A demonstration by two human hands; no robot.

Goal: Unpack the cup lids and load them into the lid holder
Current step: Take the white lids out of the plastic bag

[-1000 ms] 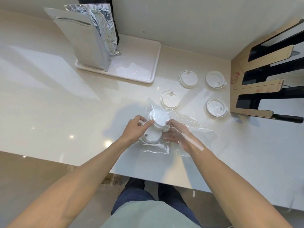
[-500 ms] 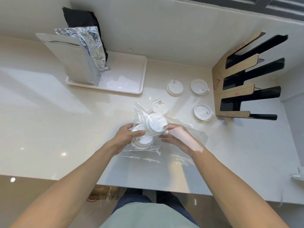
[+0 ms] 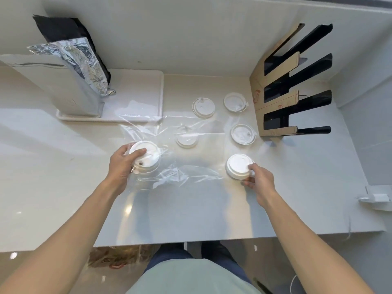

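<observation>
While the left hand (image 3: pixel 122 164) grips a short stack of round white plastic lids (image 3: pixel 145 154) inside the crinkled clear bag (image 3: pixel 169 149), the right hand (image 3: pixel 257 180) pinches a second lid stack (image 3: pixel 238 166) resting on the glossy bench (image 3: pixel 53 166) near the cardboard-wrapped black lid holder (image 3: pixel 277 98); stack counts are unreadable.

Lid holder (image 3: pixel 275 102) far right, four loose lids (image 3: pixel 218 119) left of it (one under plastic wrap (image 3: pixel 169 145)).

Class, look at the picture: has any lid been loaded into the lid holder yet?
No. The lid holder shows only dark empty slots, and four loose lids lie on the counter beside it.
</observation>
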